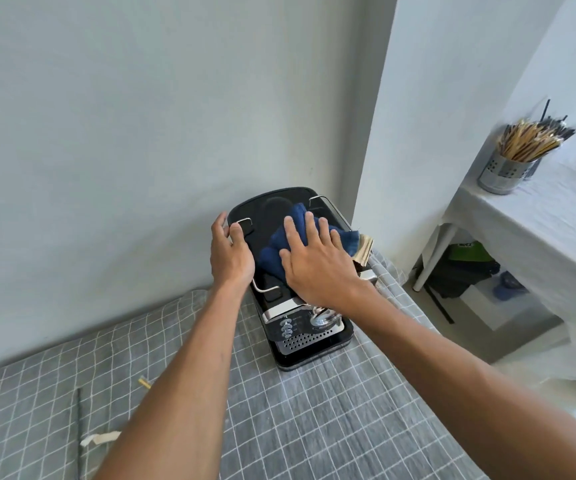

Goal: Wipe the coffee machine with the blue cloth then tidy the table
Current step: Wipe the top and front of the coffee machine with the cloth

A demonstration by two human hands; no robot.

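A black and chrome coffee machine (276, 209) stands at the far right corner of the table, against the wall. A dark blue cloth (274, 249) lies bunched on its flat top. My right hand (317, 261) presses flat on the cloth with fingers spread. My left hand (230, 251) grips the machine's upper left edge, thumb on the outside. The machine's control dials and perforated drip tray (302, 339) face me below my right wrist.
The table wears a grey checked cloth (314, 410). On it lie a torn paper scrap (101, 438) and a small brown bit (145, 382) at the left. A side table (536, 216) at the right holds a metal cup of sticks (508, 168).
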